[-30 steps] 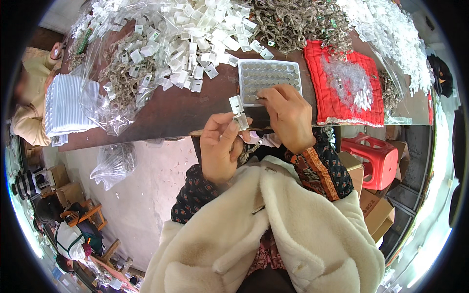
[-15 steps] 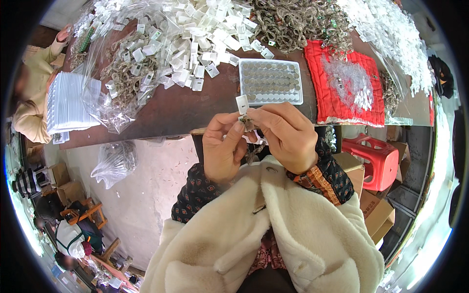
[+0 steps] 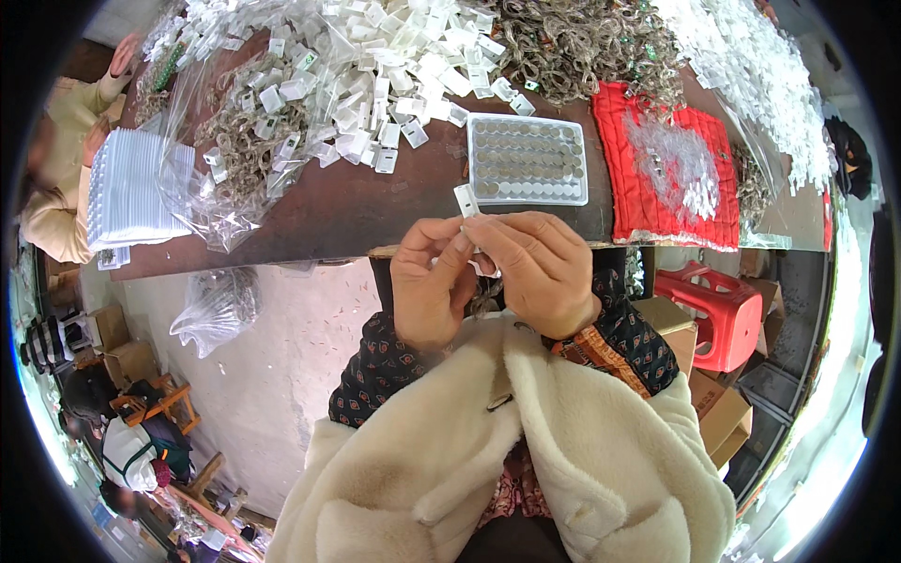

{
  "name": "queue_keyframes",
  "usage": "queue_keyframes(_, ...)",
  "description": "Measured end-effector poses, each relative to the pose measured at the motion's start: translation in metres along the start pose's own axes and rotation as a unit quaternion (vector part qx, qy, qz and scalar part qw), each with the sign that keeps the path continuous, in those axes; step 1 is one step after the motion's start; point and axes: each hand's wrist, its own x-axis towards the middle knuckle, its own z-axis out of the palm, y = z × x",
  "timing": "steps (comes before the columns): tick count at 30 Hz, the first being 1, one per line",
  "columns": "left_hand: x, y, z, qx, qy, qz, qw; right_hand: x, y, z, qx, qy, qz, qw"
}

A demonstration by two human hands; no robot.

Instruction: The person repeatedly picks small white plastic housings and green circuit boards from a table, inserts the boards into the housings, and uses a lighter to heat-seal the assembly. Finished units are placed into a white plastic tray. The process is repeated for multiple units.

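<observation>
A small white plastic case (image 3: 465, 200) stands upright between my fingertips at the table's near edge. My left hand (image 3: 427, 286) pinches its lower end between thumb and forefinger. Against that same end press the thumb and fingers of my right hand (image 3: 544, 272), which hide most of it. Thin wire (image 3: 485, 296) hangs below, between the two palms. Just beyond my right hand lies a clear plastic tray (image 3: 530, 201) with rows of round silvery discs (image 3: 526, 155) that look like coin cells.
White plastic cases (image 3: 413, 75) lie heaped at the back, beside coiled wire bundles (image 3: 582, 47). A red quilted cloth (image 3: 648, 220) bears small clear pieces. Stacked white trays (image 3: 136, 202) stand left, near another person's sleeve (image 3: 56, 225). A red stool (image 3: 718, 319) is below, right.
My right fingers have closed in nearer to my left hand and cover more of the case's lower end. The case has sunk slightly and leans a little differently.
</observation>
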Motion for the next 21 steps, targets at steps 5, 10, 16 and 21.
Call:
queue_keyframes(5,0.003,-0.002,-0.004,0.017,0.041,0.012,0.999,-0.003,0.012,-0.002,0.026,-0.06,0.138,0.988)
queue_keyframes(10,0.006,-0.002,-0.006,-0.001,0.029,0.019,0.999,-0.002,0.033,0.007,-0.068,-0.086,0.129,0.986)
queue_keyframes(16,0.006,-0.002,-0.01,-0.025,0.006,0.007,1.0,0.004,0.021,0.006,0.052,-0.034,0.165,0.984)
queue_keyframes(21,0.003,-0.006,-0.016,-0.033,-0.04,-0.006,0.999,0.009,0.002,-0.004,0.104,-0.023,0.176,0.979)
